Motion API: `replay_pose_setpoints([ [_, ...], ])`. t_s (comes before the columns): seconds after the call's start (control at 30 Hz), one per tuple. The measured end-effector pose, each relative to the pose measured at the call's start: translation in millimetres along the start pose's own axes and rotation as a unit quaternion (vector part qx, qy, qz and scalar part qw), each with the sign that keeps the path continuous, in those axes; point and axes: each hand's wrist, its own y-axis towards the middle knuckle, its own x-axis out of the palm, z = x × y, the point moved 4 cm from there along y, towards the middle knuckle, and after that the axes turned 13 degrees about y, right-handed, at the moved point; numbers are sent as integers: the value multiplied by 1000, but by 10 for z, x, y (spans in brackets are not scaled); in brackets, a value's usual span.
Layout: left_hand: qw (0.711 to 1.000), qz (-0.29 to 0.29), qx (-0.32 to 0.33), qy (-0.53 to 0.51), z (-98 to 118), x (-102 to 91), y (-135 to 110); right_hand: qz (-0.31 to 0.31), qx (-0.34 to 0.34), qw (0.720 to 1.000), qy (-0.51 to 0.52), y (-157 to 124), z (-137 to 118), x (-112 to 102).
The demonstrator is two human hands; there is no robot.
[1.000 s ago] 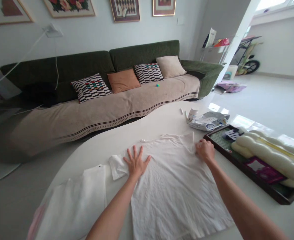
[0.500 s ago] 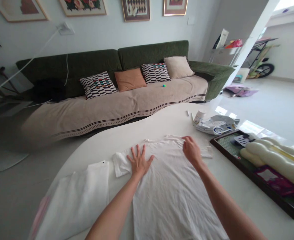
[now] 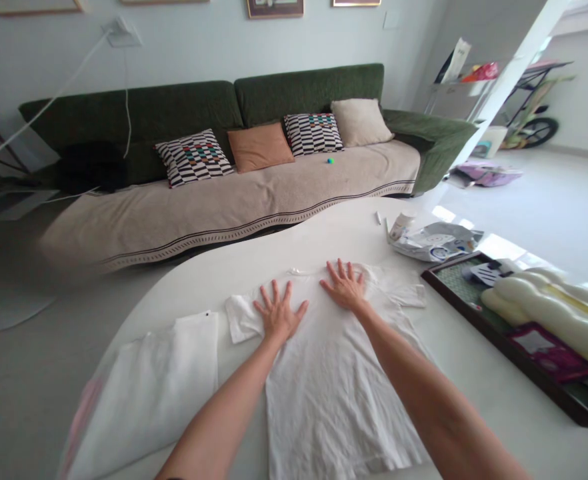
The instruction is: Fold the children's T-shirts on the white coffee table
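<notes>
A white T-shirt (image 3: 334,387) lies spread on the white table (image 3: 214,273), its collar toward the sofa and its hem toward me. My left hand (image 3: 280,315) rests flat with spread fingers on the shirt's upper left, beside the left sleeve. My right hand (image 3: 345,287) also lies flat, fingers apart, just below the collar. Soft wrinkles run down the shirt's body. To the left is a folded white cloth (image 3: 159,387) with a small dark spot at its top corner; a pink edge shows beneath it.
At the right a dark-rimmed tray (image 3: 504,353) holds a cream puffy item (image 3: 549,300) and a magenta case (image 3: 554,353). Behind it are a silver packet (image 3: 437,241), a white bottle (image 3: 401,225) and a pen (image 3: 379,218). A green sofa (image 3: 304,83) stands beyond the table.
My right hand has let go of the collar's right side, moved left and opened flat on the shirt. The right sleeve now lies more spread out. My left hand stays in place.
</notes>
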Motion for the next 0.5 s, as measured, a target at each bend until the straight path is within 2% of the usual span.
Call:
replay_pose_setpoints([
  [0.07,1000,-14,-3,0,1,-26,-2,10,-25,1000,-4,-286,-182,15],
  [0.17,1000,-26,-5,6,1,-65,-15,-6,-83,997,4,-956,-472,190],
  [0.27,999,-32,1,6,9,-56,-34,-13,-88,996,27,-1526,-600,350],
  [0.37,999,-34,-1,4,9,-21,-29,-3,-77,996,37,-1727,-613,356],
  [0.43,999,-39,3,2,-5,-33,5,-2,-77,996,39,-1718,-608,309],
  [0.5,997,-79,21,0,-31,-76,48,-5,-79,996,40,-1679,-606,259],
])
